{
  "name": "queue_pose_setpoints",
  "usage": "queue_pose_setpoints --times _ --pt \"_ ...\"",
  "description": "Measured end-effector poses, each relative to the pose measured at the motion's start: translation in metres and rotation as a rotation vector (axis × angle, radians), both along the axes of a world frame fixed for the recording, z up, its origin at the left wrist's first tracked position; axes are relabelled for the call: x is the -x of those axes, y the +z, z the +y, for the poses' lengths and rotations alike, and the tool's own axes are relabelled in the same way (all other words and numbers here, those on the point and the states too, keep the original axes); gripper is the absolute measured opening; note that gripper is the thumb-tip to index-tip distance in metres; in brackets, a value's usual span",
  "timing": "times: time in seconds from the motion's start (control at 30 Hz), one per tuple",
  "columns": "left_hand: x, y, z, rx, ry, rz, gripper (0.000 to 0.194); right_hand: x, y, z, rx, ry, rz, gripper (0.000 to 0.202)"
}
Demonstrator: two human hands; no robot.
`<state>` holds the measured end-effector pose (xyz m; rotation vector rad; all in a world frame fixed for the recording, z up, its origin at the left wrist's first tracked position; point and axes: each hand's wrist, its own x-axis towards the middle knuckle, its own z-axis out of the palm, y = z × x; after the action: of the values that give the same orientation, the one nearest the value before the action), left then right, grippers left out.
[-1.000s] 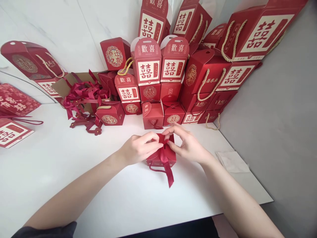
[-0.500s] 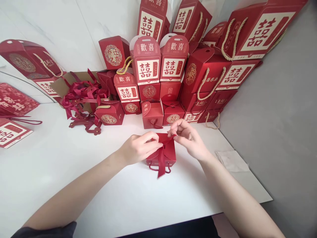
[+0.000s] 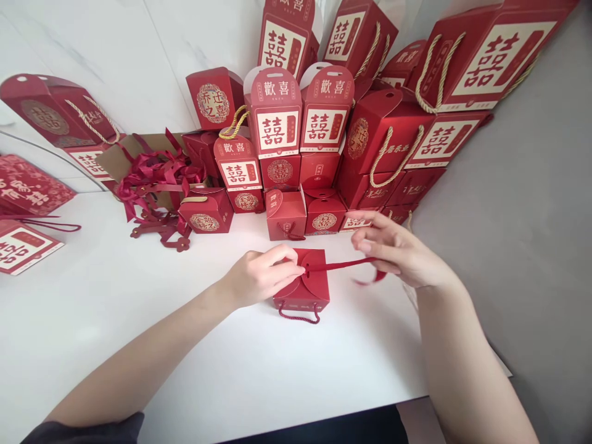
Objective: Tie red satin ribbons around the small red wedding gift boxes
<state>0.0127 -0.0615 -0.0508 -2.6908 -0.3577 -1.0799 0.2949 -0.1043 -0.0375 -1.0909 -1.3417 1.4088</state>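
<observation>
A small red gift box (image 3: 317,290) with a dark red cord handle stands on the white table in front of me. From the slot in its rounded top flaps a red ribbon (image 3: 345,265) runs out taut to the right. My right hand (image 3: 393,246) grips that ribbon away from the box, its loose end curling below the fingers, blurred. Over the box's left side, my left hand (image 3: 266,274) pinches at the slot where the ribbon comes out. Its fingertips are pressed together there, and the bit of ribbon between them is mostly hidden.
Stacked red gift boxes (image 3: 280,135) line the back wall. An open cardboard box (image 3: 111,161) at back left overflows with dark red ribbons (image 3: 157,169). Flat red packets (image 3: 28,246) lie at far left. A grey wall (image 3: 531,234) bounds the right side.
My right hand has moved right, drawing the ribbon out sideways from the box. The ribbon tail that hung over the box's front is gone from there. My left hand has stayed put.
</observation>
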Motion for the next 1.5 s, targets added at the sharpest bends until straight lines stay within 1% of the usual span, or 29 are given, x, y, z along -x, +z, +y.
queue_pose_setpoints --times 0.07,0.1,0.13,0.17,0.23,0.3,0.33,0.43,0.5,0.57,0.63,0.73,0.83,0.93,0.97,1.07,1.13,1.2,1.27,1.37,1.43,1.5 --pt "0.000 -0.001 0.001 0.003 -0.004 0.001 0.008 -0.019 -0.006 0.001 -0.002 -0.107 -0.249 0.046" --pt "0.001 -0.002 0.001 0.006 -0.005 0.003 0.007 -0.025 -0.010 0.003 0.008 -0.102 -0.400 0.041" --pt "0.001 -0.002 0.001 0.010 -0.005 0.006 0.007 -0.029 -0.015 0.004 0.012 -0.055 -0.534 0.034" --pt "0.002 -0.002 0.001 0.014 -0.006 0.011 0.005 -0.029 -0.020 0.006 -0.021 -0.008 -0.636 0.031" --pt "0.002 -0.002 0.001 0.010 -0.010 0.019 0.004 -0.022 -0.027 0.009 -0.138 0.056 -0.743 0.035" --pt "0.002 0.000 0.001 -0.001 -0.015 0.034 0.005 -0.008 -0.029 0.011 -0.181 0.139 -0.706 0.040" --pt "0.002 0.000 0.000 -0.008 -0.018 0.044 0.005 0.000 -0.028 0.011 -0.173 0.196 -0.658 0.042" --pt "0.002 0.002 0.000 -0.018 -0.020 0.062 0.007 0.018 -0.021 0.009 -0.109 0.328 -0.512 0.044" --pt "0.002 0.003 -0.001 -0.019 -0.014 0.052 0.006 0.025 -0.018 0.006 -0.062 0.361 -0.443 0.039" --pt "0.002 0.002 -0.001 -0.008 -0.006 0.042 0.006 0.030 -0.015 0.002 -0.043 0.337 -0.383 0.028" --pt "0.001 0.002 -0.001 0.006 0.001 0.037 0.006 0.035 -0.014 -0.002 -0.083 0.273 -0.359 0.023" --pt "0.000 0.003 -0.002 0.004 -0.003 0.030 0.006 0.044 -0.013 -0.008 -0.252 0.150 -0.475 0.022" --pt "-0.001 0.003 -0.001 -0.005 -0.007 0.019 0.006 0.054 -0.013 -0.010 -0.449 0.086 -0.616 0.015" --pt "0.000 0.001 0.000 0.000 -0.014 0.014 0.007 0.059 -0.021 -0.008 -0.588 0.057 -0.659 0.004" --pt "0.000 0.000 0.000 0.002 -0.019 0.008 0.008 0.060 -0.024 -0.007 -0.627 0.040 -0.673 0.003" --pt "0.002 -0.003 0.002 -0.010 -0.049 -0.014 0.008 0.058 -0.036 -0.003 -0.750 -0.030 -0.747 0.010" --pt "0.003 -0.004 0.003 -0.004 -0.061 -0.008 0.010 0.056 -0.040 0.000 -0.804 -0.058 -0.803 0.015" --pt "0.004 -0.006 0.004 0.022 -0.067 0.012 0.013 0.054 -0.040 0.001 -0.779 -0.054 -0.808 0.017" --pt "0.004 -0.006 0.005 0.041 -0.071 0.024 0.015 0.052 -0.035 0.000 -0.651 -0.043 -0.712 0.017" --pt "0.006 -0.005 0.004 0.037 -0.083 0.032 0.016 0.050 -0.024 -0.003 -0.383 0.007 -0.388 0.020" --pt "0.006 -0.005 0.004 0.042 -0.093 0.038 0.016 0.047 -0.018 -0.004 -0.239 0.113 -0.155 0.022" --pt "0.006 -0.006 0.004 0.059 -0.097 0.036 0.016 0.046 -0.015 -0.004 -0.153 0.207 -0.001 0.019"
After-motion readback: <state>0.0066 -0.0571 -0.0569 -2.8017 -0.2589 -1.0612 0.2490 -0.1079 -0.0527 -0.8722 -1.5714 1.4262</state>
